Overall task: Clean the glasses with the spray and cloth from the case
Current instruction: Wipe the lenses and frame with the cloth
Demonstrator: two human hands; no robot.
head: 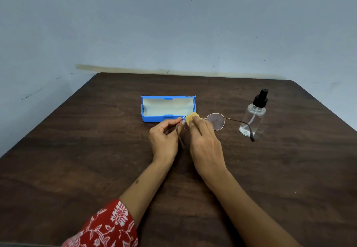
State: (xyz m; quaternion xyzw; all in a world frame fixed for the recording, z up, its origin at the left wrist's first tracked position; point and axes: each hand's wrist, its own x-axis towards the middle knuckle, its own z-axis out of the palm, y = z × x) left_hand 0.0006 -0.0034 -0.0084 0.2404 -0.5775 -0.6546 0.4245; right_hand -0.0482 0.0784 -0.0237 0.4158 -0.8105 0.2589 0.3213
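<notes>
Left hand [164,140]: fingers curled, pinching the glasses [216,121] at the near temple/rim.
Right hand [205,144]: fingers pinched yellow cloth [190,118] onto one lens; that lens mostly hidden, prob. touching.
Glasses: just above bench [77,150], in front of case.
Case [168,108]: blue, lid open, behind hands.
Spray bottle [253,114]: upright, right of glasses; far temple tip overlapped it in view.

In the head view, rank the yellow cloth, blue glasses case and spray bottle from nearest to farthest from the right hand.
1. Yellow cloth: pinched in the right hand's fingertips, against the glasses.
2. Blue glasses case: open, just beyond the fingertips, toward the left.
3. Spray bottle: upright, far out on the right side.
</notes>
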